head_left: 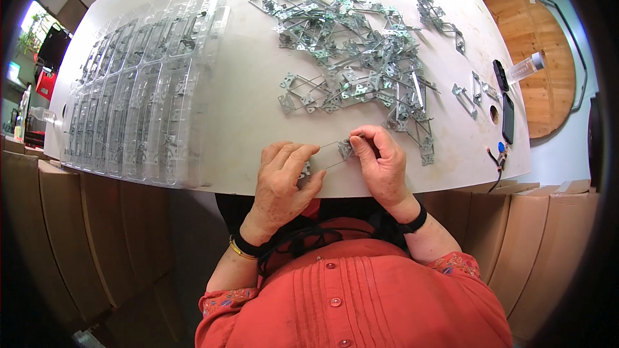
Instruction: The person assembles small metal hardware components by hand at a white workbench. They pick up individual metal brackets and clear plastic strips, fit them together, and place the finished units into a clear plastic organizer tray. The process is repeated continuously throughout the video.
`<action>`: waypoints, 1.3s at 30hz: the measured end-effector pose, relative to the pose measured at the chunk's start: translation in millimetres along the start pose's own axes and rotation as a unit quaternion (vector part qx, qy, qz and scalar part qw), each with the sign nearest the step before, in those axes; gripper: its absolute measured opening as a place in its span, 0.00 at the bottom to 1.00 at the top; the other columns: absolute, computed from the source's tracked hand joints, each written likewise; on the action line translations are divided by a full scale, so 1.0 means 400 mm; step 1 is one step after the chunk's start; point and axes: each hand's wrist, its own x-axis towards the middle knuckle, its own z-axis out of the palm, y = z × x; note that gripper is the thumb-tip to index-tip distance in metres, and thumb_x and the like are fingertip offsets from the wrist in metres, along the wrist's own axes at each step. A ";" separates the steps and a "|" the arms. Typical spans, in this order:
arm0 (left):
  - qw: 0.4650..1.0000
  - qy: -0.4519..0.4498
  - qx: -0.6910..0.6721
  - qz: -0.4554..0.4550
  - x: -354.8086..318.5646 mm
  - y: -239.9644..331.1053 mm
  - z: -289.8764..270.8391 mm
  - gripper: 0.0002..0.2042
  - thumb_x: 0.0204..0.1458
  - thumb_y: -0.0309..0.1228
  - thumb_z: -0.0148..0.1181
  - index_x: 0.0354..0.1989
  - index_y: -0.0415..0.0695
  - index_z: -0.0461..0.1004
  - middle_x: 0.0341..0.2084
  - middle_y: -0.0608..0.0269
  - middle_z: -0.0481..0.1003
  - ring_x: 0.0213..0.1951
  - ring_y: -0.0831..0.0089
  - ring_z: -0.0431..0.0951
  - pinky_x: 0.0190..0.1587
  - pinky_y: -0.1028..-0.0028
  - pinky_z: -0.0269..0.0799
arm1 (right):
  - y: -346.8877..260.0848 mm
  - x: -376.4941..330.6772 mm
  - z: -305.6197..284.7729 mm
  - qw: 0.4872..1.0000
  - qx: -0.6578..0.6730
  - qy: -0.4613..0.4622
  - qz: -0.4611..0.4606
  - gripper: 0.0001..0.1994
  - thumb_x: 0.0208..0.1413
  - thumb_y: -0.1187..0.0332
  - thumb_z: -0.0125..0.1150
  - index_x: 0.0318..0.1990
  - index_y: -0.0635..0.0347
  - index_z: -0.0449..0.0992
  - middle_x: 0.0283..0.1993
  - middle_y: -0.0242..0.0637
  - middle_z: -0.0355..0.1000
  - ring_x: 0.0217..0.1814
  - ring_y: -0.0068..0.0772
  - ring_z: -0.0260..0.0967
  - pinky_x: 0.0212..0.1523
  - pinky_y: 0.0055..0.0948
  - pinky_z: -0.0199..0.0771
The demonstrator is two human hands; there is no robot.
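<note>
Pinching one thin silver metal bracket strip (330, 153) at both ends: left hand (284, 177) gripped its lower end, right hand (380, 161) nipped the upper end w/ thumb + forefinger, at 6 o'clock edge of white table (245, 103). Tangled pile of matching metal brackets (351, 58) lay at 12 o'clock, clear plastic trays (142, 84) at 10 o'clock.

Bare bench (245, 109) runs between the clear plastic trays (135, 90) and the tangled metal bracket pile (354, 58); both flank it.
</note>
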 end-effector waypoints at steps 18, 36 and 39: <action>1.000 0.004 0.007 0.003 0.003 0.003 0.000 0.22 0.49 0.26 0.77 0.54 0.41 0.82 0.46 0.54 0.82 0.51 0.50 0.79 0.58 0.56 0.74 | -0.012 0.005 -0.004 1.000 -0.018 -0.002 -0.008 0.05 0.68 0.74 0.70 0.48 0.61 0.82 0.39 0.39 0.81 0.37 0.34 0.80 0.40 0.32 0.79; 1.000 0.008 0.006 0.003 0.002 0.005 0.001 0.22 0.48 0.25 0.76 0.54 0.40 0.82 0.44 0.54 0.82 0.50 0.51 0.79 0.57 0.56 0.74 | -0.014 0.002 -0.005 1.000 -0.010 -0.002 0.008 0.04 0.69 0.73 0.70 0.47 0.62 0.83 0.40 0.40 0.82 0.37 0.34 0.80 0.39 0.32 0.79; 1.000 0.009 0.006 0.004 0.002 0.005 0.002 0.22 0.48 0.25 0.76 0.54 0.40 0.82 0.44 0.54 0.81 0.50 0.51 0.79 0.57 0.56 0.74 | -0.014 0.002 -0.006 1.000 -0.010 -0.002 0.013 0.04 0.70 0.72 0.70 0.47 0.61 0.83 0.40 0.40 0.82 0.37 0.34 0.80 0.40 0.32 0.79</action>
